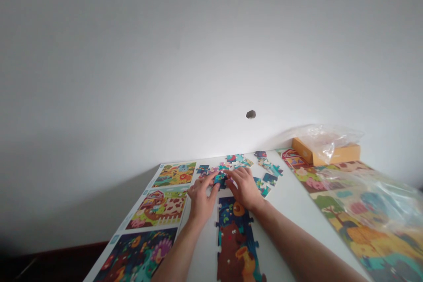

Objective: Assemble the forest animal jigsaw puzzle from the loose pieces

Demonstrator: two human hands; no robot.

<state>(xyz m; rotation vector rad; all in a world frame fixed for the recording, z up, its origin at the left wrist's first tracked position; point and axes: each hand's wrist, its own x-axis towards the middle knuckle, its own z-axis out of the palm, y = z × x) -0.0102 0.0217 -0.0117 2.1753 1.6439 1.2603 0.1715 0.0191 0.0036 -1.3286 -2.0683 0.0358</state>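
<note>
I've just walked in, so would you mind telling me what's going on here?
A person has both hands on loose jigsaw pieces on a white table: the left hand and right hand sit just above a partly joined bear puzzle. Picture sheets lie to the left; a cardboard box and plastic bag sit far right.

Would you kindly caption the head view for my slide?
Left hand and right hand touch jigsaw pieces near a bear puzzle.
</note>
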